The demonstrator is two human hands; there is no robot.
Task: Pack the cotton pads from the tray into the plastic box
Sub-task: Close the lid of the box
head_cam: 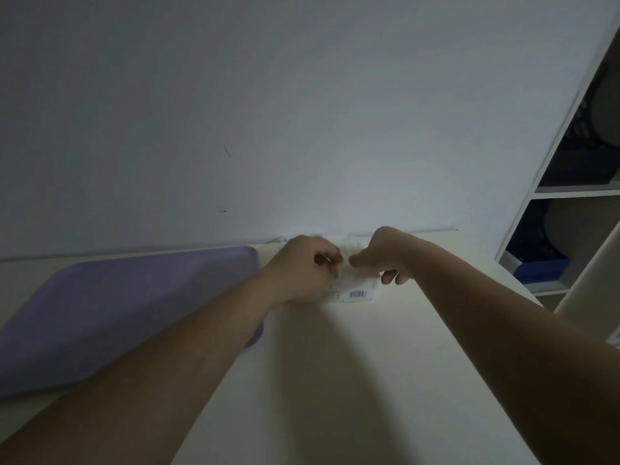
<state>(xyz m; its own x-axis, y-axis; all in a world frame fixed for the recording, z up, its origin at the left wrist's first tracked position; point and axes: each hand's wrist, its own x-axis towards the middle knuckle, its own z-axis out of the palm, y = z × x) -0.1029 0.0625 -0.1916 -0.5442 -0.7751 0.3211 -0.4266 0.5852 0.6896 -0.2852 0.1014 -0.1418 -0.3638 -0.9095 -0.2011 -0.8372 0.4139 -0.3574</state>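
A clear plastic box (pixel 355 292) with a barcode label stands on the white table near the far edge. White cotton pads (pixel 352 245) show above it, between my hands. My left hand (pixel 303 268) lies over the box's left side with curled fingers, seemingly holding the box or the pads. My right hand (pixel 385 255) hovers over the box's right side, thumb and forefinger pinched at the pads. The purple tray (pixel 117 310) lies to the left with nothing visible on it; my left forearm crosses its near right corner.
The white table (pixel 369 380) runs up to a pale wall (pixel 302 112). A white shelf unit (pixel 577 196) with blue bins and grey round objects stands at the right. The light is dim.
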